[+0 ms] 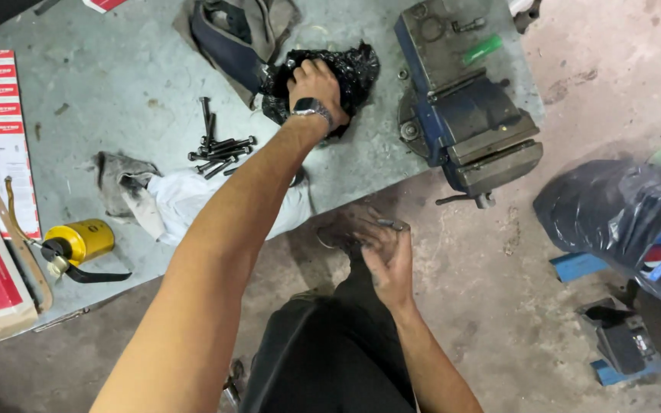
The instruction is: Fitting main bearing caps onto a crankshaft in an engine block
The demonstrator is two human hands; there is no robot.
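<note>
Concrete floor [499,306], stained and dusty, fills the lower right w/ open room around the legs. Grey metal bench [101,76] runs diagonally across the top left, its near edge slanting from lower left up to the right; surface scuffed and painted.

Blue bench vise [464,122], heavy cast steel, overhangs the bench's right corner, jaws toward the floor. Dark plastic-wrapped bundle [621,214] sits on the floor at right, glossy and crumpled. White rag [185,199] lies by the bench edge, soft and grimy.

Left arm stretches across the bench; left hand [317,88], watch at the wrist, presses down on a black plastic bag [353,73], crinkled and shiny, fingers curled into it, just left of the vise. Right hand [388,256] hangs off the bench edge over the floor, greasy, fingers loosely closed on a small dark bolt [392,224].

Yellow oil can [82,241], round and smooth, stands near the left edge. Loose black bolts [219,149], long and slim, lie mid-bench, well apart from the vise.
</note>
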